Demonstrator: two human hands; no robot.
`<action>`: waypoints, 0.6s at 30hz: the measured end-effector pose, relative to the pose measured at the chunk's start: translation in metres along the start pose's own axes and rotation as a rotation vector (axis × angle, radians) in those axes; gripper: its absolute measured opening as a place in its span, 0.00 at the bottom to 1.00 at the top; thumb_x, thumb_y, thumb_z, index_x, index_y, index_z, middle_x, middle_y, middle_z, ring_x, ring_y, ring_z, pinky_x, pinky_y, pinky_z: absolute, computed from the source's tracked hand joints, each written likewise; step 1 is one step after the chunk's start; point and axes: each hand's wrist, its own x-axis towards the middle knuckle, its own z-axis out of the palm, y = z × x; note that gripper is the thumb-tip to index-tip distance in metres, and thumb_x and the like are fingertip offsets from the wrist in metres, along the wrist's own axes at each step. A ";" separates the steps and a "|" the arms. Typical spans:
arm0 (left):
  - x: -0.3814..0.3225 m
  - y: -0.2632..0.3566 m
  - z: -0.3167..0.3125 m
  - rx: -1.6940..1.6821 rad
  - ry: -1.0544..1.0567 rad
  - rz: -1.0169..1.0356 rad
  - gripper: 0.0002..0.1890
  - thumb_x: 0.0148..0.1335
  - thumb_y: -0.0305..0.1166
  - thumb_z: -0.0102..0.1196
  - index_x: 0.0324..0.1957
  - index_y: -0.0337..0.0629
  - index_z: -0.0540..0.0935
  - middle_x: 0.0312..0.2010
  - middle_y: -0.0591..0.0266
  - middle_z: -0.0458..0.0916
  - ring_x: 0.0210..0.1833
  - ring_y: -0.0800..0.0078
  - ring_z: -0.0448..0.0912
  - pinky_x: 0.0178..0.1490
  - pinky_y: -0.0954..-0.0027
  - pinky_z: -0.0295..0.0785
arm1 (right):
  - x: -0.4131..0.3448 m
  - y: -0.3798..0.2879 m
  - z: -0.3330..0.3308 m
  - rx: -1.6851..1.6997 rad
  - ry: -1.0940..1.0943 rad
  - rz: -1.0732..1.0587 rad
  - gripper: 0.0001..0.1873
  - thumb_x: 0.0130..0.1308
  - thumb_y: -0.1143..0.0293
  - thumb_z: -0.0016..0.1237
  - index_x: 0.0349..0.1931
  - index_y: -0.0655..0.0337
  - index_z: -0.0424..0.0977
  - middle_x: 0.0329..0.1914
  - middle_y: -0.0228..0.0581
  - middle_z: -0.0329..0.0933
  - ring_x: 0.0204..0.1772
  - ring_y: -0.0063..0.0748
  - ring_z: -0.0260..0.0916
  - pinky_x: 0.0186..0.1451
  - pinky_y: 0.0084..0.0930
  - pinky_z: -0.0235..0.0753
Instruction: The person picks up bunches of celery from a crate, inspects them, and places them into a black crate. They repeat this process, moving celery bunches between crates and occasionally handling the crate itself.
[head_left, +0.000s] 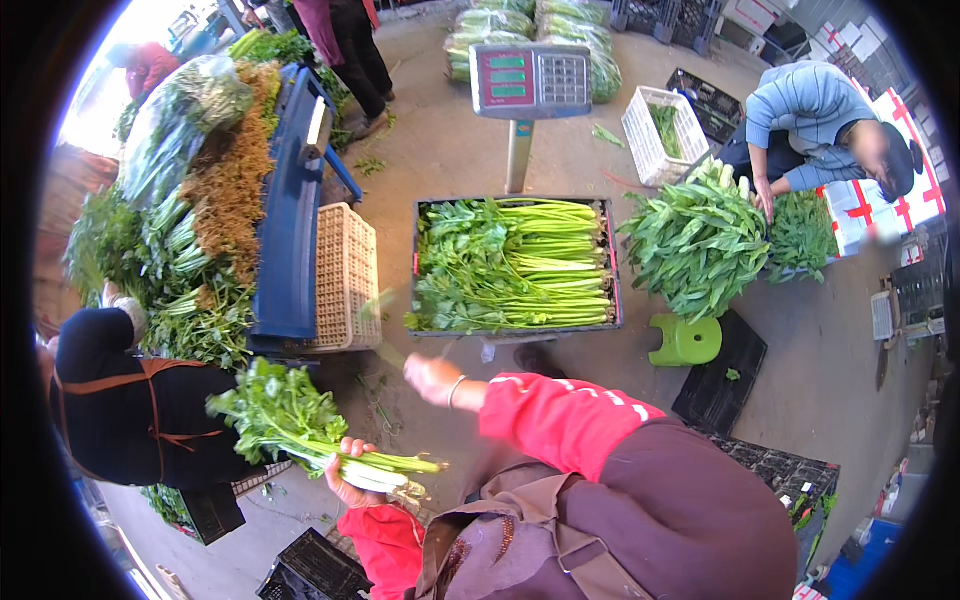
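My left hand grips a bunch of celery around its pale stalks. The leaves point up and left, and the roots stick out to the right. My right hand is blurred by motion, its fingers curled. A faint green streak shows just beyond those fingers, too smeared to name. In front of me stands a dark crate filled with celery, leaves to the left and root ends to the right. The crate sits at the foot of a scale with a lit digital display.
A blue trough with heaped greens is on the left, beside a beige crate. Close by on that side is a person in dark clothing. A green stool and another person handling leafy greens are at right.
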 end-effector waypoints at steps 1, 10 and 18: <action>0.004 -0.004 0.003 0.026 0.011 0.008 0.11 0.58 0.31 0.52 0.39 0.40 0.67 0.33 0.63 0.68 0.38 0.71 0.70 0.52 0.62 0.71 | -0.006 0.002 0.005 -0.086 -0.300 0.029 0.16 0.64 0.58 0.46 0.47 0.56 0.70 0.38 0.51 0.78 0.43 0.56 0.75 0.48 0.47 0.74; 0.079 -0.132 0.033 0.236 0.272 -0.138 0.17 0.53 0.32 0.56 0.44 0.42 0.68 0.33 0.62 0.70 0.36 0.69 0.70 0.49 0.59 0.71 | -0.010 0.308 -0.228 0.586 0.549 0.677 0.13 0.68 0.68 0.35 0.28 0.61 0.73 0.13 0.33 0.60 0.16 0.34 0.61 0.23 0.35 0.65; 0.125 -0.238 0.056 0.256 0.419 -0.368 0.19 0.52 0.35 0.57 0.43 0.39 0.69 0.32 0.61 0.71 0.36 0.67 0.71 0.50 0.58 0.70 | -0.049 0.348 -0.256 -0.737 -0.032 0.307 0.19 0.50 0.72 0.52 0.46 0.54 0.74 0.45 0.43 0.71 0.56 0.44 0.65 0.52 0.47 0.66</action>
